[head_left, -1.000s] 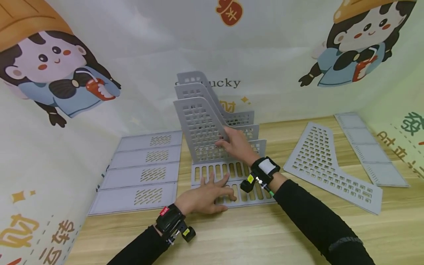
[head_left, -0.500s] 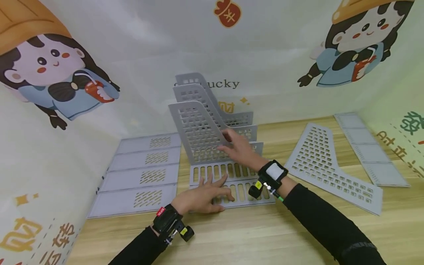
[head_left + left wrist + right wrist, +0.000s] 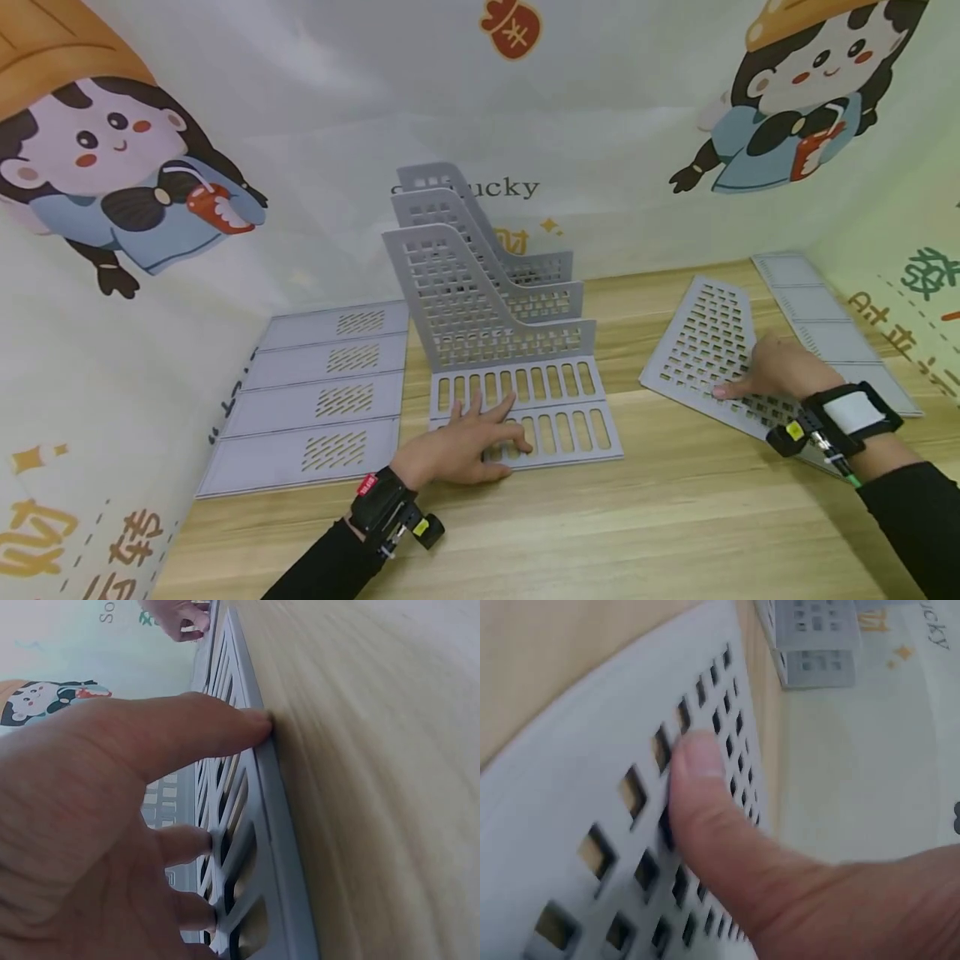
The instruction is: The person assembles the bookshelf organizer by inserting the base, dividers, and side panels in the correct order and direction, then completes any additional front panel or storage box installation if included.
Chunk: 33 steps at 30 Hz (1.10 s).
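Note:
A grey file rack with slotted base [image 3: 581,379] stands mid-table, with several perforated dividers [image 3: 450,300] upright on it, one behind another. My left hand [image 3: 465,446] rests on the base's near part with fingers spread; in the left wrist view its thumb presses the front edge of the base [image 3: 281,847]. At the right, my right hand [image 3: 787,367] holds a loose perforated divider [image 3: 708,333] by its inner curved edge. The right thumb [image 3: 701,772] lies on the upper face of this divider in the right wrist view; the other fingers are hidden.
A flat grey panel with slanted slots [image 3: 330,396] lies left of the rack. Another long grey panel [image 3: 813,312] lies at the far right. A printed curtain [image 3: 637,150] stands behind and at both sides of the wooden table [image 3: 540,533].
My right hand has let go of the front upright divider and moved right to the loose divider. The front divider stands by itself. My left hand has stayed on the base.

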Each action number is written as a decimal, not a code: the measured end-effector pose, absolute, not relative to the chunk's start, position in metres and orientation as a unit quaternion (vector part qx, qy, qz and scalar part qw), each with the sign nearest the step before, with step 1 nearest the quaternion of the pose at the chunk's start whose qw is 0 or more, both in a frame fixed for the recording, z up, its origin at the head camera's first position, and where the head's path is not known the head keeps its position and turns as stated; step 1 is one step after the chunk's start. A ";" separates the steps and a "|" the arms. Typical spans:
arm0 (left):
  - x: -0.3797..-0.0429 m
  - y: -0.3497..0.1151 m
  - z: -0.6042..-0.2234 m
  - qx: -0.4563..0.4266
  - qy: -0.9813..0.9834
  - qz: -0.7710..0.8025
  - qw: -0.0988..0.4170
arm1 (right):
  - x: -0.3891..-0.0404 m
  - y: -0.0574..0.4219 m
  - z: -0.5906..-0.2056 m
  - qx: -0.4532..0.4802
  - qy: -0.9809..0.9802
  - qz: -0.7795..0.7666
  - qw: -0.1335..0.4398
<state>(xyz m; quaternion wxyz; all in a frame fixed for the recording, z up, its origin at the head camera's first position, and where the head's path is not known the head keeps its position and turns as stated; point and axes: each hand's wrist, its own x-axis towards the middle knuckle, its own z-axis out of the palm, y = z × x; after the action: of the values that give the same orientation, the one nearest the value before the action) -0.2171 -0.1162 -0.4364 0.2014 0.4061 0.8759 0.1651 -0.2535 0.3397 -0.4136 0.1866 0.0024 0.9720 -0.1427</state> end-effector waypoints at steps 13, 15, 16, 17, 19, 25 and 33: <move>-0.216 -0.113 -0.434 0.408 0.875 0.169 0.199 | -0.268 0.351 -0.410 -0.015 0.959 -0.221 0.180; -0.216 -0.113 -0.433 0.406 0.876 0.168 0.199 | -0.270 0.349 -0.408 -0.036 0.954 -0.261 0.144; -0.216 -0.113 -0.432 0.405 0.877 0.167 0.199 | -0.271 0.347 -0.406 -0.051 0.949 -0.284 0.125; -0.216 -0.113 -0.432 0.404 0.877 0.166 0.198 | -0.272 0.345 -0.404 -0.072 0.942 -0.310 0.109; -0.216 -0.114 -0.431 0.402 0.878 0.168 0.199 | -0.273 0.340 -0.398 -0.120 0.925 -0.353 0.074; -0.215 -0.116 -0.433 0.403 0.878 0.173 0.193 | -0.271 0.320 -0.384 -0.269 0.871 -0.410 -0.025; -0.208 -0.116 -0.434 0.413 0.877 0.178 0.169 | -0.260 0.308 -0.388 -0.293 0.868 -0.400 -0.005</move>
<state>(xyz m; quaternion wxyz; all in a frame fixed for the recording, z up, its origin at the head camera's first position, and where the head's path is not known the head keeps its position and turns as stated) -0.2083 -0.1156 -0.4337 0.1690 0.4126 0.8772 0.1780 -0.2602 0.3079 -0.3878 -0.0048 -0.2930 0.8683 -0.4002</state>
